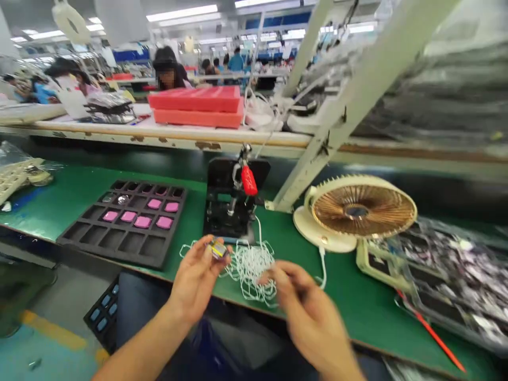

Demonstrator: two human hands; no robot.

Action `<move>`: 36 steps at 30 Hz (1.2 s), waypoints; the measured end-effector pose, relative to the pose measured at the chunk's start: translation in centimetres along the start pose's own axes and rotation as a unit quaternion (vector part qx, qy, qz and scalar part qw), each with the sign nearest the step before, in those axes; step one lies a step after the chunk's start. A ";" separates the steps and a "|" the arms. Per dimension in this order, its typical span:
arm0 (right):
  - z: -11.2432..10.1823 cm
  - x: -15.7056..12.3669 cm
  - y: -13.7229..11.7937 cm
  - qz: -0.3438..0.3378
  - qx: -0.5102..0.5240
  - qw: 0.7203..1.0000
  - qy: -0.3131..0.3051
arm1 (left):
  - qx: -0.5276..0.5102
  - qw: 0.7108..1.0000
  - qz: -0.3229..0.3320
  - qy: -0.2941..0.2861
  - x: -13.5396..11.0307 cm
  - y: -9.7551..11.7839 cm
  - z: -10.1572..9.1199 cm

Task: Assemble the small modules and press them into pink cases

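Small part (218, 250) pinched at the tip of the left grip (193, 280)
Shiny, with a yellow stripe; the right grip (305, 304), half curled and blurred near white loops (251, 264), may hold something, I cannot tell.

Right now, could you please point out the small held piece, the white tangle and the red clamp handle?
Small held piece (218, 250), head view: its visible face.
White tangle (252, 262), head view: middle of the pile.
Red clamp handle (249, 181), head view: its middle.

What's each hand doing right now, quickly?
Left hand: closed, holding a small yellow-and-silver piece.
Right hand: blurred, near the white tangle; whether it holds anything cannot be told.
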State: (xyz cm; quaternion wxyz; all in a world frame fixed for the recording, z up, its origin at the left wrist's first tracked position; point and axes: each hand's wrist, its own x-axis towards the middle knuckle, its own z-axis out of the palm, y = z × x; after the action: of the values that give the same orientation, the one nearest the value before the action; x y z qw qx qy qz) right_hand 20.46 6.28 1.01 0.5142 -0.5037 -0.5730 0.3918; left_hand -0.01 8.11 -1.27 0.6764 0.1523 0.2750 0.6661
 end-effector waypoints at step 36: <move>9.5 -2.7 3.5 0.264 0.419 0.862 -0.103 | 0.189 0.946 0.254 -0.067 -1.1 -3.7 -4.0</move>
State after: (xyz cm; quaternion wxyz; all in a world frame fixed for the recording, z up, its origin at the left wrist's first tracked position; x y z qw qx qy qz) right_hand 11.57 4.91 -4.49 0.4918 -0.3297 -0.2499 0.7661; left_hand 0.77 6.18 -6.37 0.4601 0.3867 0.3017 0.7401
